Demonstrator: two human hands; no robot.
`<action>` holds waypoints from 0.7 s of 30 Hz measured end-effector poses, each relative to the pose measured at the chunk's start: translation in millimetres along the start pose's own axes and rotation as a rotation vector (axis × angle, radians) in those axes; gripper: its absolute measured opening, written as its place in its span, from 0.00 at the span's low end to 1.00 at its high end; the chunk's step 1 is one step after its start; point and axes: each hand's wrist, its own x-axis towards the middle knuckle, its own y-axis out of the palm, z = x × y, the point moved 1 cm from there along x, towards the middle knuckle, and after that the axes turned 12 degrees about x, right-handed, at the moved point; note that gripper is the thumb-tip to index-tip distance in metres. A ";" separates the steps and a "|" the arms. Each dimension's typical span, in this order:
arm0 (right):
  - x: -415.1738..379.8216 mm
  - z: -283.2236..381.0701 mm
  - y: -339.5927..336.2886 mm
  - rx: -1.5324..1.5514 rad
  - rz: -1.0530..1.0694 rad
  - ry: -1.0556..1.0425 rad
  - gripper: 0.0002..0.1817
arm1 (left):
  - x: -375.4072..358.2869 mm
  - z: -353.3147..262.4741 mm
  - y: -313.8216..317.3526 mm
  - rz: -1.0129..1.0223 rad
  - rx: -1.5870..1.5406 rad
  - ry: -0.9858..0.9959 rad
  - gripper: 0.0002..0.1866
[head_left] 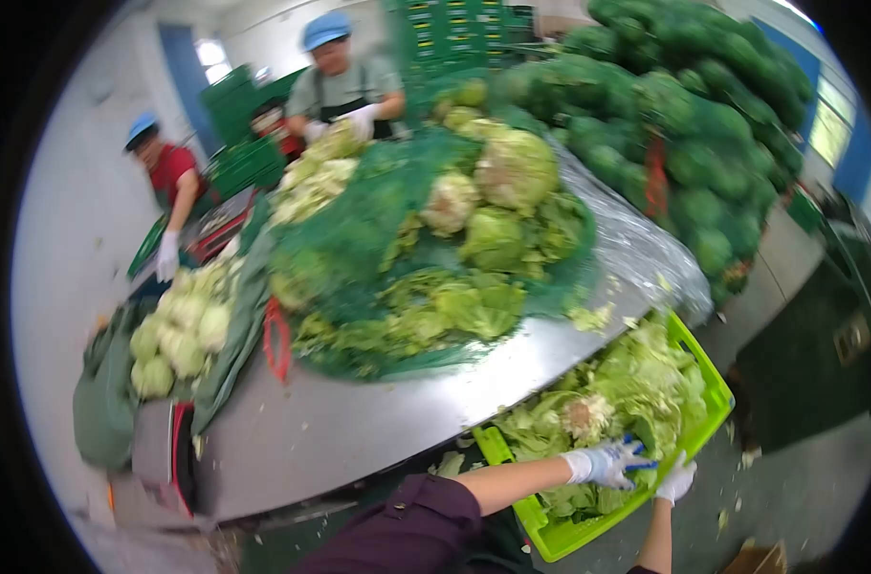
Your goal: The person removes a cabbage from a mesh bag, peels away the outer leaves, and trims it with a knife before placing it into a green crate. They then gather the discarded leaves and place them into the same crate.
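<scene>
A bright green plastic crate full of loose cabbage leaves is tilted in front of me, beside the metal table. My left hand, in a white glove with blue fingers, lies on the leaves inside it, fingers stretched apart. At the crate's near right rim, my right hand wears a white glove and looks closed over the edge; blur softens its fingers. A browned cut cabbage base shows among the leaves.
On the metal table, green netting lies around cabbages. Pale trimmed cabbages fill a cloth-lined container at left. Two co-workers in blue caps stand across. Netted cabbage sacks and a dark bin stand at right.
</scene>
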 end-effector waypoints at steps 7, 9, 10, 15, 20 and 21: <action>-11.7 56.2 -20.1 0.059 0.010 -0.047 0.20 | -236.7 48.4 -100.8 -0.593 0.380 -0.243 0.30; -29.2 84.7 -15.4 0.215 0.138 -0.246 0.17 | -313.9 91.4 -119.8 -0.545 0.619 -0.679 0.35; -39.4 102.5 -5.6 0.218 0.252 -0.325 0.19 | -352.3 99.4 -123.9 -0.561 0.623 -0.806 0.40; -145.8 254.3 31.3 0.314 0.766 -0.649 0.46 | -434.6 200.8 -86.7 -0.588 0.629 -1.064 0.27; -212.3 349.6 113.9 0.180 0.959 -0.877 0.58 | -406.3 198.6 -92.1 -0.851 0.496 -1.054 0.17; -222.8 363.6 124.0 0.116 0.991 -0.919 0.59 | -407.6 182.2 -92.8 -0.772 0.526 -1.018 0.18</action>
